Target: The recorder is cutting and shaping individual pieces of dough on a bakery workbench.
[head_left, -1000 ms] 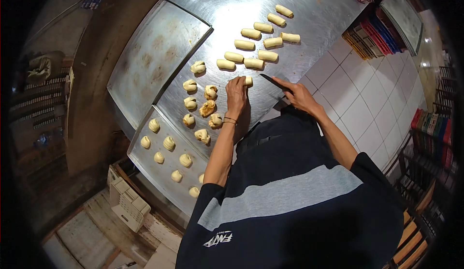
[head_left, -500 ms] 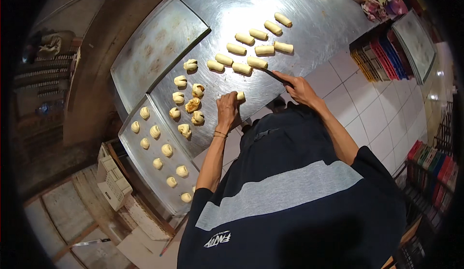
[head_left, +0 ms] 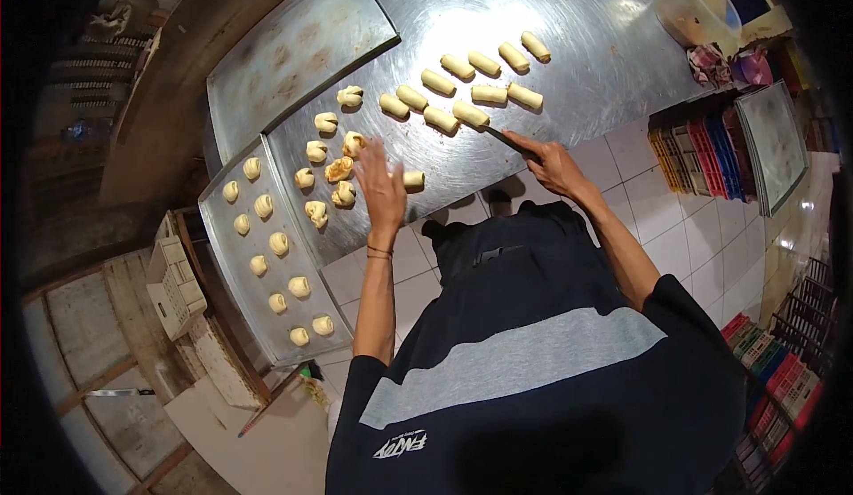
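Note:
My right hand (head_left: 557, 171) is closed round the handle of a knife (head_left: 505, 139), whose dark blade touches or almost touches a dough roll (head_left: 470, 113). My left hand (head_left: 383, 195) has its fingers stretched out over the steel table, holding nothing I can see. Just right of it lies a short dough roll (head_left: 413, 179), partly hidden by the hand. Several more pale dough rolls (head_left: 489, 94) lie in rows beyond the knife. Left of my left hand are several shaped dough pieces (head_left: 316, 150), some with orange-brown filling showing (head_left: 338, 169).
A metal tray (head_left: 233, 255) with several dough balls stands along the left, and a stained tray (head_left: 293, 42) lies behind it. A plastic tub (head_left: 697, 11) stands at the far right. Stacked coloured crates (head_left: 702, 153) are beside the table on the tiled floor (head_left: 635, 197).
My left hand has come off the short dough roll, its fingers going from curled to stretched out. The knife stays in my right hand. The whole view has shifted slightly.

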A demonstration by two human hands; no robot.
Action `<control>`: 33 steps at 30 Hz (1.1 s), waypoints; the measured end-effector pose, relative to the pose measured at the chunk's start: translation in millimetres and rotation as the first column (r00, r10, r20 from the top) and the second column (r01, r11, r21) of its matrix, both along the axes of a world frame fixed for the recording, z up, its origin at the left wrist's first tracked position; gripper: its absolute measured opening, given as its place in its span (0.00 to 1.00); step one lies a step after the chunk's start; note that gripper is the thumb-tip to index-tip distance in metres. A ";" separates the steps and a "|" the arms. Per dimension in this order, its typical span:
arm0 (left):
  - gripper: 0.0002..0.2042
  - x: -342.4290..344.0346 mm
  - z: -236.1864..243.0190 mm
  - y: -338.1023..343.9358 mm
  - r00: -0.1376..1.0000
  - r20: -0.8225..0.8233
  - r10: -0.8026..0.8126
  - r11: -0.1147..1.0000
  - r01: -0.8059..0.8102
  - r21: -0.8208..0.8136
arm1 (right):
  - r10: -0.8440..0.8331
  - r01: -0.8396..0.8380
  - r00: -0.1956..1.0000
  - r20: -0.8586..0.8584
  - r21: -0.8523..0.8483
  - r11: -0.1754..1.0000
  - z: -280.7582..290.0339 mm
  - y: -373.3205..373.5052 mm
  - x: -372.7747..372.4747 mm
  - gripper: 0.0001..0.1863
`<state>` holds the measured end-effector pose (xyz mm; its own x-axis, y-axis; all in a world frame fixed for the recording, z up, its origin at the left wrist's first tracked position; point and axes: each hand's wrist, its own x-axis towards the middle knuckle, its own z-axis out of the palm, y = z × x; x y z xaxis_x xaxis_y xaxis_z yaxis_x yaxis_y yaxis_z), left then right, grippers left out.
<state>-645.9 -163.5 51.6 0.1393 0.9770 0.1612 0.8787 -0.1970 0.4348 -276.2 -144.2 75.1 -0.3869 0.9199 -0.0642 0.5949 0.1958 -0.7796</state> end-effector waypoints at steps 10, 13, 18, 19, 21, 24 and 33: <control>0.32 24.6 -77.7 75.3 0.896 0.026 0.443 0.869 -0.437 0.232 | -0.010 0.010 0.999 0.031 0.008 1.000 -13.8 2.6 10.1 0.38; 0.34 38.4 -100.8 57.2 0.823 -0.202 0.530 0.847 -0.524 0.085 | -0.071 0.075 0.994 0.079 -0.044 0.996 -13.7 -10.0 22.3 0.39; 0.34 50.6 -94.2 65.0 0.816 -0.274 0.509 0.860 -0.491 0.138 | -0.125 0.150 0.980 0.156 -0.161 0.975 -3.5 -16.0 39.7 0.40; 0.35 49.1 -93.1 67.0 0.832 -0.257 0.492 0.869 -0.485 0.095 | -0.127 0.152 0.980 0.155 -0.162 0.975 -2.8 -16.5 41.3 0.40; 0.34 43.4 -93.7 69.0 0.844 -0.234 0.482 0.869 -0.495 0.004 | -0.146 0.168 0.980 0.132 -0.174 0.970 -0.2 -18.8 42.8 0.40; 0.34 16.3 -98.4 74.6 0.804 0.301 0.513 0.856 -0.504 -0.113 | -0.142 0.148 0.988 0.059 -0.115 0.982 -9.5 -15.6 41.5 0.39; 0.24 -43.1 -84.8 -3.7 0.471 0.543 0.695 0.697 -0.627 -0.349 | 0.006 0.010 0.994 0.112 -0.139 0.990 1.6 -11.0 7.4 0.36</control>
